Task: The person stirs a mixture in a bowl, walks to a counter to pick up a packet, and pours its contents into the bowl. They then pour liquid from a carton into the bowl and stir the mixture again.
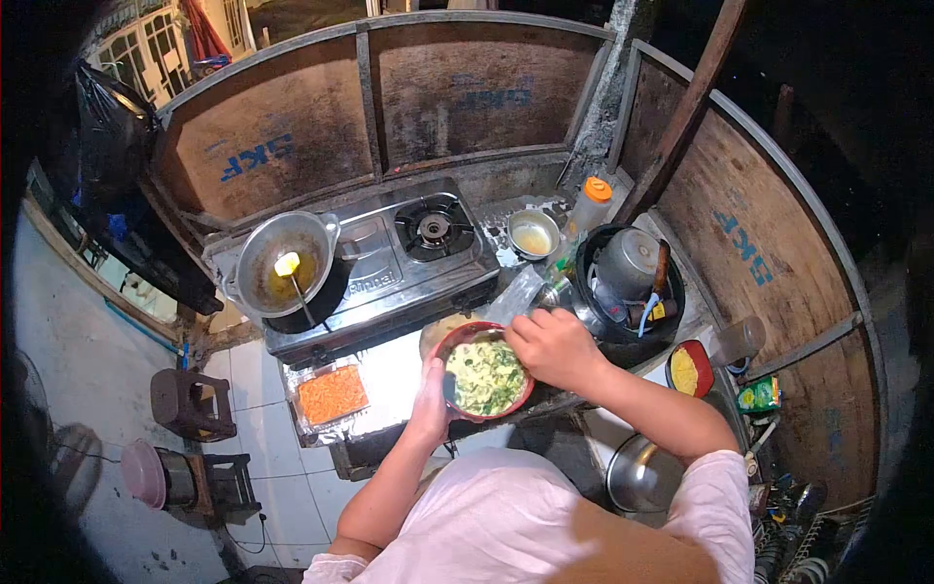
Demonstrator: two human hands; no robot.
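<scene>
Red plastic, by its look, forms the bowl [528, 393] under inspection; it sits between the two hands, in front of the person's torso, at the near edge of the foil-covered tabletop [394, 375]. Contents: a yellow-green mixture [482, 375] with leafy pieces.

Left hand [426, 404]: grip holding the bowl at its left side, thumb up along the rim, remaining fingers largely hidden. This appears to steady the vessel and leave the other hand free.

Right hand [553, 346]: curled over the far right of the rim, fingertips at the mixture's edge. From where I stand I cannot tell whether its grip is closed on anything.

Placement noted. A wok [255, 245] sits on the left of the stove [362, 238], presumably over a burner; a long-handled utensil [307, 310] leans inside, handle toward the person, within easy reach. The other burner [434, 230] is uncovered. Orange shreds [333, 393] lie spread flat at the tabletop's left end, likely to keep them accessible. A small pot [533, 237] of pale liquid stands right of the stove, apart from the heat.
</scene>
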